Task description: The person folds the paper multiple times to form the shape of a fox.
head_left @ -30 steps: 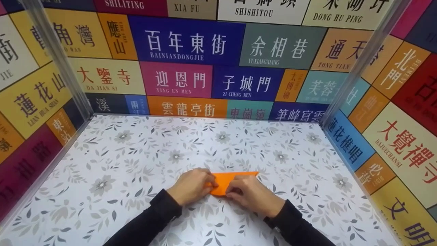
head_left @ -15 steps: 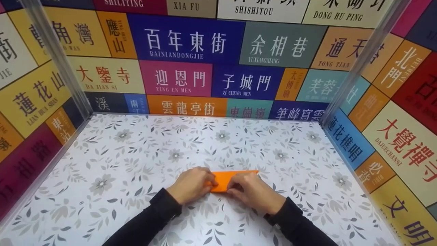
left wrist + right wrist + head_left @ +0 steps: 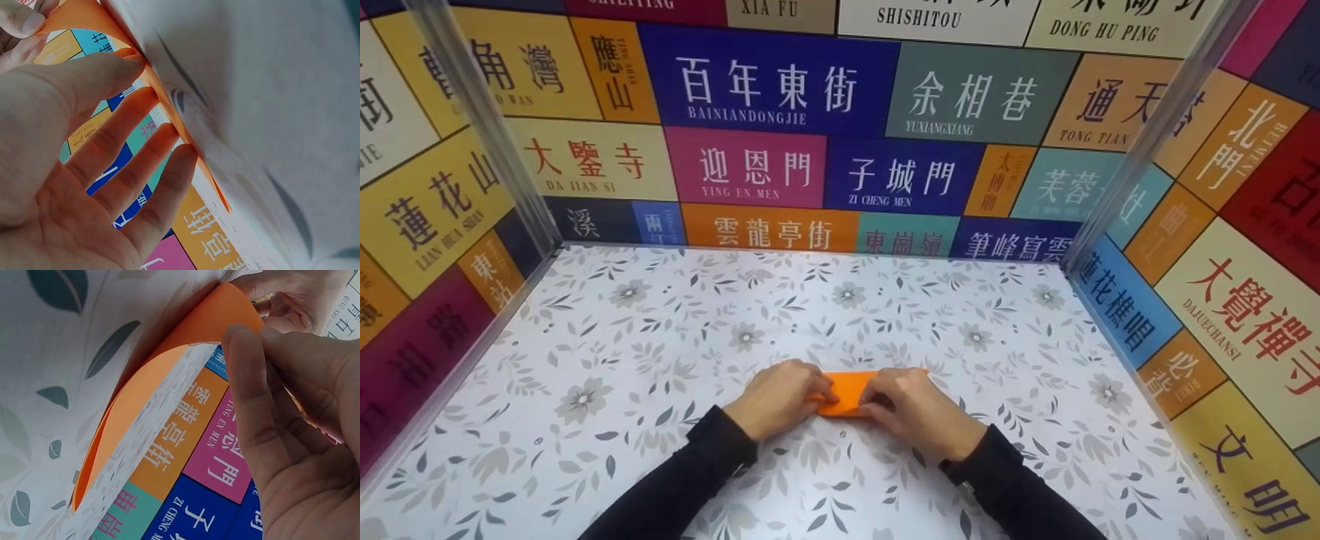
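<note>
Paper [image 3: 844,394] between both hands [image 3: 781,397] [image 3: 919,412]

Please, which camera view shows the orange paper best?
The right wrist view: the orange paper is large there, its curve visible and its end pinched by the right hand. The head view shows it small, partly covered by both hands. The left wrist view shows mostly a thin strip touching the left hand.

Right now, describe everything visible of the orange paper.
The paper is plain orange, thin and smooth-looking, with no print showing. It rests on the patterned table, bowed up where the right hand pinches it; the left hand touches its left part. The right wrist view shows two layers at one end, apparently folded. The hands hide some of it.
</note>
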Tool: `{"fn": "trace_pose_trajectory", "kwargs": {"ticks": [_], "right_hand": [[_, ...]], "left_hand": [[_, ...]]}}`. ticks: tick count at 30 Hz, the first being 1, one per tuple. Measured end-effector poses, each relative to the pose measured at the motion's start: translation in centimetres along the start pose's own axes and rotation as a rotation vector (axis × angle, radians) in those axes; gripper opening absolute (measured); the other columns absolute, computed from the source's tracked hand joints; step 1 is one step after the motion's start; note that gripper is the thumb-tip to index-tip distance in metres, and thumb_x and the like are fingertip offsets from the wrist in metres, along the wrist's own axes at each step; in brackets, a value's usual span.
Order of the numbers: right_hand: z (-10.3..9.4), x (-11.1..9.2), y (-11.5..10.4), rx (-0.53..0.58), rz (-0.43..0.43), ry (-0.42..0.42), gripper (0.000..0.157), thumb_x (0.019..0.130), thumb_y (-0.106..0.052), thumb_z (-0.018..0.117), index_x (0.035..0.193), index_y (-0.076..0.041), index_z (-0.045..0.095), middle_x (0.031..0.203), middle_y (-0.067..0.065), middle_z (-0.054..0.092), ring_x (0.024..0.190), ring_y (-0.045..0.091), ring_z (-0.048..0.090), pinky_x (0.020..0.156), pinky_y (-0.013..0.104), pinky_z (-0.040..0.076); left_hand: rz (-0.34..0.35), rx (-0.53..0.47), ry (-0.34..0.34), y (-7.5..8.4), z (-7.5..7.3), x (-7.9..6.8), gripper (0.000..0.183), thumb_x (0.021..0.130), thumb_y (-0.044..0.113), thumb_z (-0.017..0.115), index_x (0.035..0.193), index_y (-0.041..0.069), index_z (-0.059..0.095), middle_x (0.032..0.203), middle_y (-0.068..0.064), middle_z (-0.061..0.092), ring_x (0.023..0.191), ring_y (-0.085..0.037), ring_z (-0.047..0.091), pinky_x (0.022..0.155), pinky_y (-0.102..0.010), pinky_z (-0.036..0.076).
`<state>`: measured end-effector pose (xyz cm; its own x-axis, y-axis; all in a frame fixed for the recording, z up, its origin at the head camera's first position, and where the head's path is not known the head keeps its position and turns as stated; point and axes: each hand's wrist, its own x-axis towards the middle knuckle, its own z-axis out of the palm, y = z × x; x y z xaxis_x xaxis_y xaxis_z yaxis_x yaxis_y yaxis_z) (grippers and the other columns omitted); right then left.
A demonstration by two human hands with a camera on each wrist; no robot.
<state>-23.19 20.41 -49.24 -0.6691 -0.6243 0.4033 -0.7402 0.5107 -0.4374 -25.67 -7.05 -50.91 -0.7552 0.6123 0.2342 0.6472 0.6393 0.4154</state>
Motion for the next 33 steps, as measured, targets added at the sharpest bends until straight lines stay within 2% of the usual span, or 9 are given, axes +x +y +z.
{"fn": "trace_pose_trajectory", "kwargs": {"ticks": [5,8,12,21,33], "right_hand": [[-0.4,0.3,-0.4,-0.034,0.096,-0.042,0.010,0.098,-0.009,0.093,0.103,-0.013,0.085,0.097,0.000,0.084,0.091,0.011,0.080,0.085,0.030,0.070],[-0.6,0.5,-0.5,-0.035,0.118,-0.056,0.007,0.101,-0.011,0.091,0.106,-0.014,0.086,0.100,0.000,0.084,0.094,0.011,0.080,0.089,0.030,0.070],[-0.8,0.8,-0.4,-0.038,0.115,-0.054,0.007,0.102,-0.010,0.089,0.107,-0.014,0.086,0.102,0.000,0.085,0.096,0.013,0.081,0.090,0.032,0.071],[-0.6,2.6,0.9,-0.109,0.076,-0.058,0.007,0.102,-0.007,0.089,0.104,-0.012,0.085,0.099,0.003,0.083,0.094,0.019,0.079,0.091,0.039,0.070],[0.0,4.3,3.0,-0.079,0.119,-0.117,0.006,0.102,-0.005,0.088,0.100,-0.009,0.085,0.095,0.005,0.083,0.086,0.016,0.075,0.082,0.032,0.068]], "left_hand": [[0.006,-0.007,0.002,-0.3,0.0,0.0,0.025,0.098,0.000,0.086,0.118,0.013,0.092,0.119,-0.006,0.090,0.118,-0.030,0.084,0.109,-0.050,0.068],[0.017,-0.015,0.011,-0.6,-0.1,0.1,0.022,0.098,0.001,0.087,0.118,0.010,0.091,0.116,-0.009,0.091,0.115,-0.031,0.086,0.107,-0.049,0.070],[0.035,-0.024,0.029,-1.1,-0.2,0.2,0.020,0.098,0.001,0.088,0.116,0.007,0.091,0.111,-0.011,0.091,0.108,-0.030,0.087,0.102,-0.046,0.071],[0.058,-0.043,0.026,-1.7,-0.3,0.5,0.019,0.096,-0.001,0.089,0.114,0.007,0.091,0.108,-0.010,0.091,0.104,-0.029,0.088,0.100,-0.044,0.072],[0.045,-0.036,0.019,-1.9,-0.3,0.5,0.021,0.097,-0.002,0.086,0.114,0.009,0.091,0.109,-0.008,0.091,0.107,-0.028,0.087,0.102,-0.045,0.071]]}}
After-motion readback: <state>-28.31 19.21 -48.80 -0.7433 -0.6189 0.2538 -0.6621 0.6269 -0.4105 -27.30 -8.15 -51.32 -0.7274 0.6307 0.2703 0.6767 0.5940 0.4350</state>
